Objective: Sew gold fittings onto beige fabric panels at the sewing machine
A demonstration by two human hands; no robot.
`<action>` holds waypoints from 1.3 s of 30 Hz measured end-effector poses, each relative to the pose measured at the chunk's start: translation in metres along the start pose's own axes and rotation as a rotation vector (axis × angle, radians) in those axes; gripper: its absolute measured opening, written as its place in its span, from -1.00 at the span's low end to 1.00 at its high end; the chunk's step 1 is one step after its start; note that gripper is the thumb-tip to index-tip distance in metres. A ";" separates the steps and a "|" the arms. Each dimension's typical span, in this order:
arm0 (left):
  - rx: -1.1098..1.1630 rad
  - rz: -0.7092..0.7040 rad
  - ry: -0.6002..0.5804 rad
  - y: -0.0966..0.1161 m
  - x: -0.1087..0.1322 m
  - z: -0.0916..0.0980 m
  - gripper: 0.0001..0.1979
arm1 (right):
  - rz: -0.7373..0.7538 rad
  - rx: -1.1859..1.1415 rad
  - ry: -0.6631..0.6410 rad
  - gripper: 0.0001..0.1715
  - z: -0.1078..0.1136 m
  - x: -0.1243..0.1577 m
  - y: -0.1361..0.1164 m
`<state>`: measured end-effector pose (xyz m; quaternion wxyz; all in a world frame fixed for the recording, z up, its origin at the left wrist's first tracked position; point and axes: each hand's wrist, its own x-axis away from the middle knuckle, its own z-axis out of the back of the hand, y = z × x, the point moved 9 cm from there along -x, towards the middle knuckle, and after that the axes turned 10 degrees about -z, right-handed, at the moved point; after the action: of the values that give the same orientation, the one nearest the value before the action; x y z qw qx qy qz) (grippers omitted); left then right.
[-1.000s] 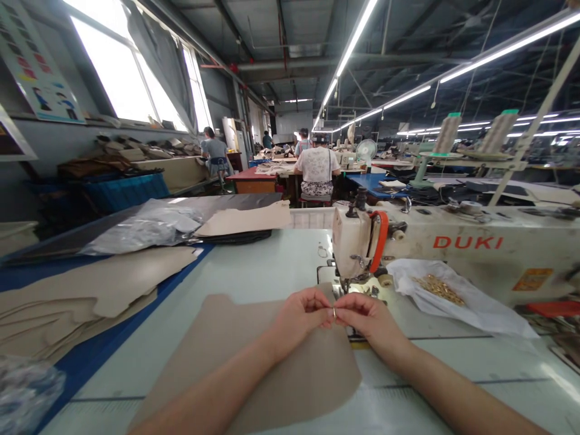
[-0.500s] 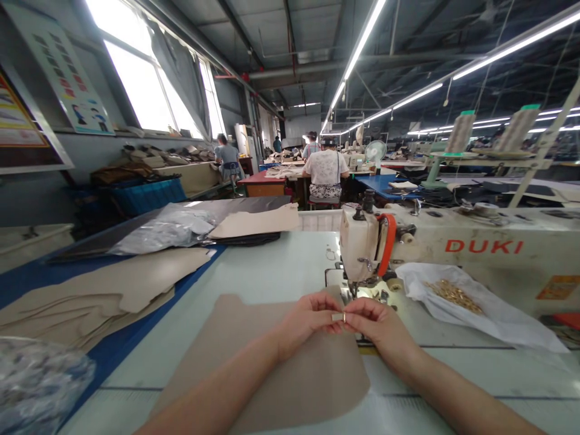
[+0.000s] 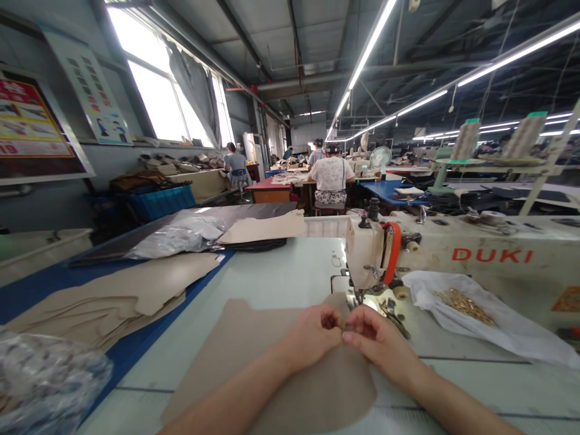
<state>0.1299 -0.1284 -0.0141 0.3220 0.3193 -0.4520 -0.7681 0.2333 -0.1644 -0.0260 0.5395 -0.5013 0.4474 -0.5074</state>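
Note:
My left hand [image 3: 312,334] and my right hand [image 3: 376,337] meet fingertip to fingertip just in front of the needle of the white DUKI sewing machine [image 3: 453,257]. Both are closed in a pinch on a small metal ring with a short tan strip, mostly hidden between the fingers. Under my hands lies a tan cut piece of material [image 3: 272,368] flat on the pale machine table [image 3: 281,272]. A white bag with several gold rings [image 3: 462,302] lies to the right of the needle.
Stacked tan cut pieces [image 3: 118,296] lie at left on a blue surface. A clear plastic bag [image 3: 176,232] and dark sheets lie behind them. Crumpled plastic [image 3: 40,380] sits at lower left. Other people sit at machines further back [image 3: 330,178]. Thread cones [image 3: 466,139] stand at right.
My hands have dropped a little and closed tighter, hiding the ring and strip that showed between the fingertips. The camera has swung slightly left and down.

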 end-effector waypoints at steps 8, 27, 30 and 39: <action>0.016 0.008 0.032 -0.006 -0.001 0.001 -0.96 | 0.089 0.248 0.084 -0.96 -0.001 0.007 -0.018; 0.454 0.163 0.091 -0.018 -0.001 -0.006 -0.81 | 0.084 0.384 0.244 -0.90 0.015 0.004 -0.012; 0.441 0.129 0.055 -0.012 -0.002 -0.008 -0.75 | 0.102 0.393 0.245 -0.90 0.014 0.004 -0.014; 0.047 -0.094 0.177 0.011 0.001 0.011 -0.86 | 0.073 0.108 0.192 -0.90 0.016 0.001 -0.012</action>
<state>0.1227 -0.1284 -0.0001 0.3167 0.4142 -0.4244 -0.7403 0.2476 -0.1634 -0.0122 0.5383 -0.4041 0.4869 -0.5566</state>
